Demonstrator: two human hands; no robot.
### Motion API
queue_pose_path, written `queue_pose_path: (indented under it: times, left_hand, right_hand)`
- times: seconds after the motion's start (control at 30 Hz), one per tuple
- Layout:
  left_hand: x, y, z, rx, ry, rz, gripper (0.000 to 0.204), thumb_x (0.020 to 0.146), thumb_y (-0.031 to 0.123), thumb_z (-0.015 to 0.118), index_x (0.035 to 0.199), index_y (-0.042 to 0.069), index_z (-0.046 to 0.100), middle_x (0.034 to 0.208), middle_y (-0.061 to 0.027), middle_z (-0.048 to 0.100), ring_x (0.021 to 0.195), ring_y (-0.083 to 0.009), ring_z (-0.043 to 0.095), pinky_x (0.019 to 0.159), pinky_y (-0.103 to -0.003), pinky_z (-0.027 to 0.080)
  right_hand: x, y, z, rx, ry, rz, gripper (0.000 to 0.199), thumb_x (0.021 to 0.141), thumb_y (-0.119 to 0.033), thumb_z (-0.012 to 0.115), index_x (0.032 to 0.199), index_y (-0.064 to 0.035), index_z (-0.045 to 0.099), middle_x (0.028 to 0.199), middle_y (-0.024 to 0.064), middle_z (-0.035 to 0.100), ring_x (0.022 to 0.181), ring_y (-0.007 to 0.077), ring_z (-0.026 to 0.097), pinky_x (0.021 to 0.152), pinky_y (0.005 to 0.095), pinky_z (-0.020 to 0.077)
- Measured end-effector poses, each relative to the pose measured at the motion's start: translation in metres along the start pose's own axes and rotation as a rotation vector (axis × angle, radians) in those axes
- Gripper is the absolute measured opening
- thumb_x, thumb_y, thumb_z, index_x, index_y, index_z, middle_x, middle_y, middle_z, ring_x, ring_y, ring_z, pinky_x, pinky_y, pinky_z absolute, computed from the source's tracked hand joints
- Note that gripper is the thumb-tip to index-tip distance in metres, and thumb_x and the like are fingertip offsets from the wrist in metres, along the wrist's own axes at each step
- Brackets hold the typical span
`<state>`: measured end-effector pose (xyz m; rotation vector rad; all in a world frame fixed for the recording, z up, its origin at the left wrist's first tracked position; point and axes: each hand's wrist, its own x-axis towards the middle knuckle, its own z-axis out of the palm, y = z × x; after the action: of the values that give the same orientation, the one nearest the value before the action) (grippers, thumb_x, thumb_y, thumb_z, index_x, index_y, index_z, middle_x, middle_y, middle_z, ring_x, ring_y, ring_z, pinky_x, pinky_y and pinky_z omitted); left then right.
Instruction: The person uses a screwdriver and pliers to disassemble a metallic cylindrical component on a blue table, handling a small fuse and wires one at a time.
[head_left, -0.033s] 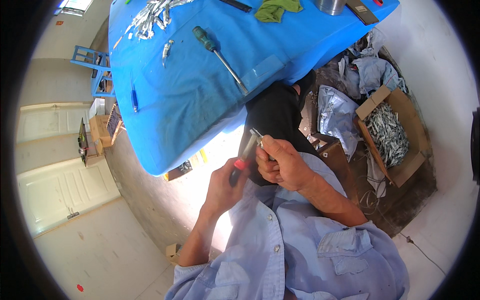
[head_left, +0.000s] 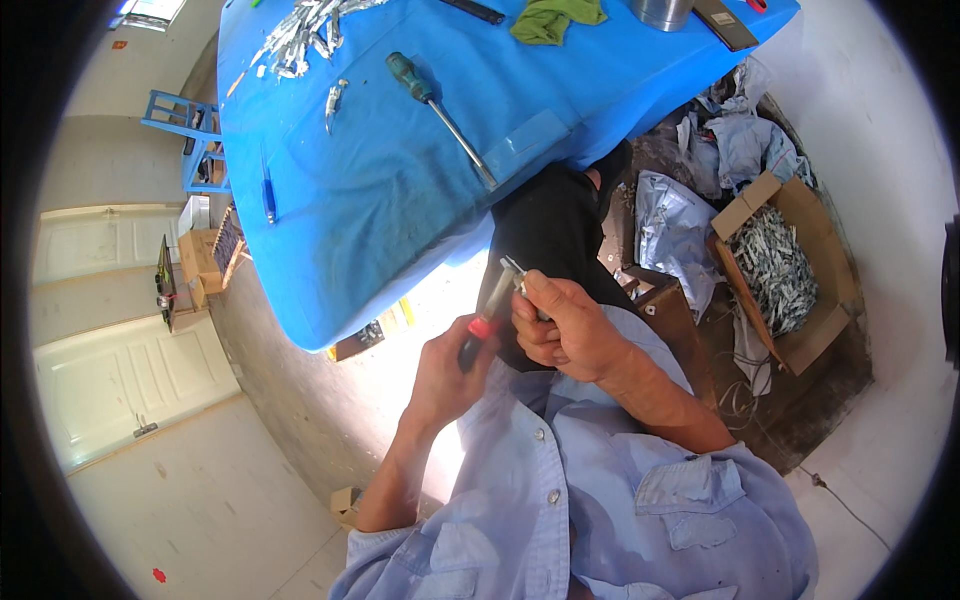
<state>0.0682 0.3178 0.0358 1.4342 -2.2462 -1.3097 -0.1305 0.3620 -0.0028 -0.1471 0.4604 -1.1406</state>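
Left hand (head_left: 447, 372) closed around a red-and-black tool handle (head_left: 478, 332), shaft angled up to the right. Right hand (head_left: 566, 330) curled, fingers pinching a small metal part (head_left: 515, 270) at the tool tip, near the body. Far: blue table (head_left: 360, 200) with a green-handled screwdriver (head_left: 440, 105). Right: cardboard box (head_left: 800, 270) of metal pieces.
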Motion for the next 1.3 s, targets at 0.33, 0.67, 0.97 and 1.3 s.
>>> queue_pose_path:
  times: [0.33, 0.67, 0.97, 1.3]
  left_hand:
    - [0.000, 0.003, -0.002, 0.065, 0.040, -0.084, 0.025, 0.094, 0.011, 0.067, 0.118, 0.003, 0.064, 0.076, -0.0191, 0.069, 0.066, -0.0356, 0.069, 0.061, -0.040, 0.052]
    - [0.001, 0.007, 0.005, 0.174, 0.116, -0.128, 0.022, 0.094, 0.014, 0.066, 0.114, 0.004, 0.063, 0.080, -0.0215, 0.070, 0.072, -0.0409, 0.069, 0.064, -0.045, 0.053]
    - [0.009, 0.002, 0.012, 0.299, 0.177, -0.106, 0.024, 0.092, 0.012, 0.066, 0.115, 0.004, 0.063, 0.088, -0.0210, 0.072, 0.079, -0.0409, 0.070, 0.068, -0.046, 0.054]
    - [0.018, -0.020, 0.020, 0.056, 0.076, -0.092, 0.024, 0.094, 0.009, 0.065, 0.117, 0.004, 0.064, 0.084, -0.0225, 0.071, 0.075, -0.0415, 0.070, 0.067, -0.043, 0.054]
  right_hand:
    - [0.019, 0.016, -0.010, -0.956, 0.366, -0.638, 0.023, 0.103, -0.024, 0.063, 0.100, -0.0010, 0.059, 0.072, 0.0000, 0.054, 0.055, 0.0089, 0.049, 0.050, 0.0272, 0.0396]
    - [0.018, 0.003, 0.001, -1.833, 0.550, -0.946, 0.021, 0.087, -0.018, 0.073, 0.097, -0.0069, 0.059, 0.079, 0.0085, 0.059, 0.068, 0.0263, 0.065, 0.056, 0.0372, 0.0520]
    - [0.044, 0.008, -0.028, -1.834, 0.462, -1.038, 0.017, 0.090, -0.017, 0.070, 0.092, -0.0056, 0.058, 0.073, 0.0100, 0.060, 0.062, 0.0290, 0.065, 0.053, 0.0391, 0.0500]
    - [0.036, 0.011, -0.040, -1.093, 0.343, -0.576, 0.027, 0.104, -0.023, 0.052, 0.093, 0.0003, 0.061, 0.069, 0.0124, 0.062, 0.059, 0.0252, 0.062, 0.054, 0.0345, 0.0466]
